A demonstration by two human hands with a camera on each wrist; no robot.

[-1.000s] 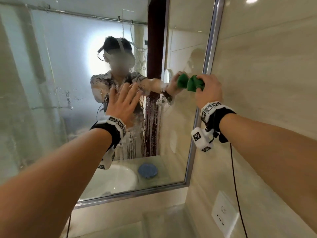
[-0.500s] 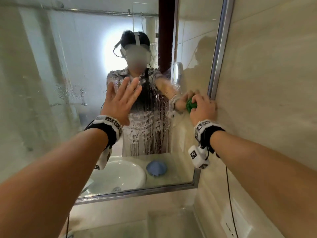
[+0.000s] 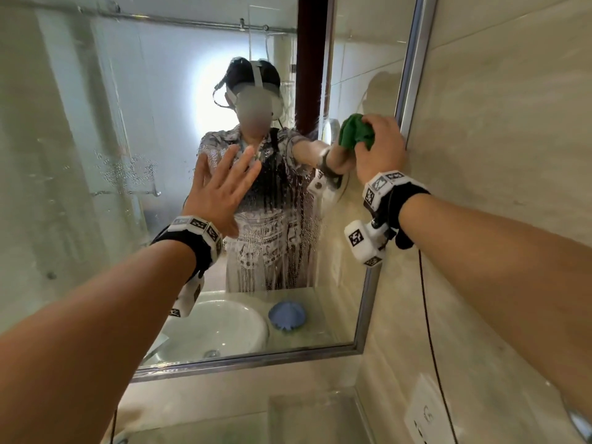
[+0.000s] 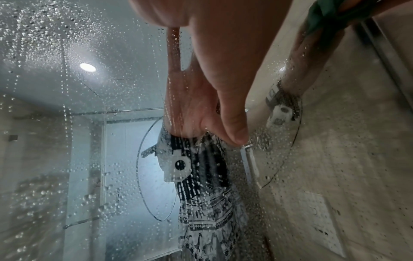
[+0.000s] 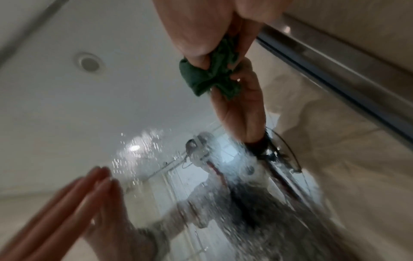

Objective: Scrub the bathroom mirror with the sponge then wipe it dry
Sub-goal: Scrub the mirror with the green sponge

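The mirror (image 3: 134,129) is still covered in droplets and run marks over its middle and left, so the work is judged well short of finished; the strip by the right frame looks clearer. Whether scrubbing is under way or drying has begun cannot be settled, since the green wad (image 3: 356,133) could be a soft sponge or a cloth. It is bunched in the right hand (image 3: 379,149), whose fingers are clamped round it, and it is pressed to the glass at the far right, just beside the metal frame (image 3: 413,68). The left hand (image 3: 221,184) is spread flat with straight fingers at the middle of the glass; contact is likely but not certain. The right wrist view is blurred, and the mirror's left edge is cut off.
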